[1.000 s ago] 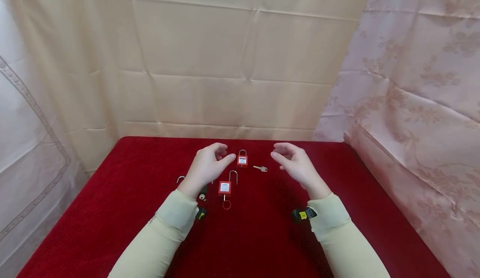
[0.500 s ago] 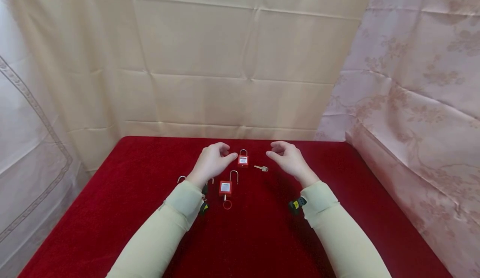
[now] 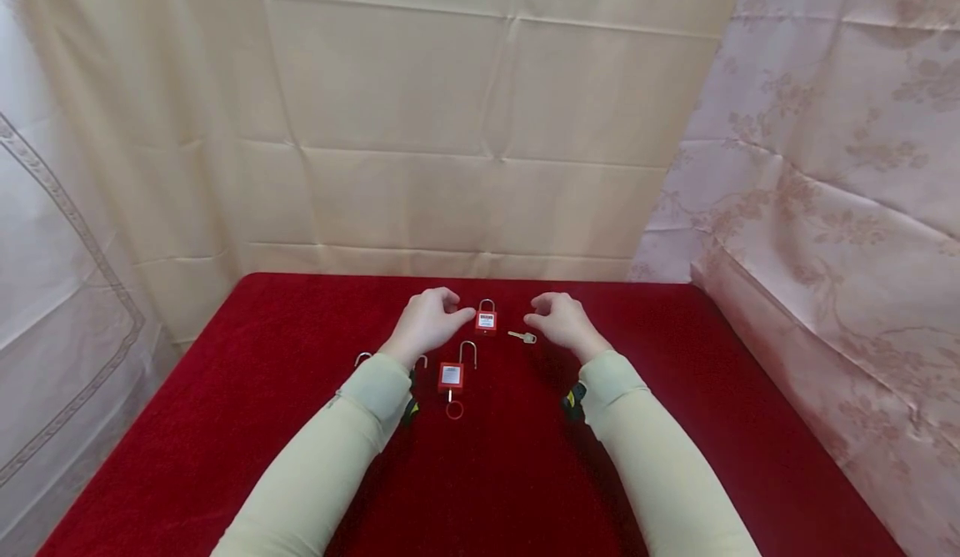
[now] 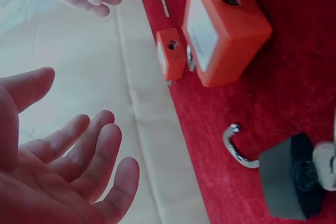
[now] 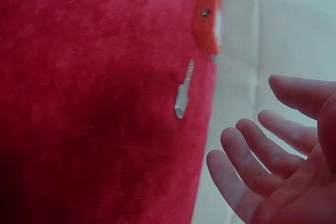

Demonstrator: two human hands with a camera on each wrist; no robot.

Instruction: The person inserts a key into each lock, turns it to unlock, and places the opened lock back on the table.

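Note:
My left hand [image 3: 430, 323] hovers left of a small red padlock [image 3: 486, 322] near the back of the table, its thumb close to the lock's edge and its fingers relaxed. Opposite it, my right hand [image 3: 564, 323] hangs just right of a loose key [image 3: 522, 337], holding nothing. In the right wrist view the fingers are spread and bent slightly, apart from the key. Nearer me lies a larger red padlock [image 3: 451, 376] with its shackle raised and a key with a red ring [image 3: 454, 410] in it. A dark padlock [image 4: 289, 179], shackle out, is mostly hidden under my left arm in the head view.
A red cloth [image 3: 495, 482] covers the table. Beige fabric [image 3: 450, 123] hangs behind its back edge, and patterned pink fabric [image 3: 840, 207] lines the right side. White fabric [image 3: 60, 290] hangs at the left.
My right hand has moved left and come down closer to the key. My left hand has shifted very slightly right. The padlocks and loose key lie where they were.

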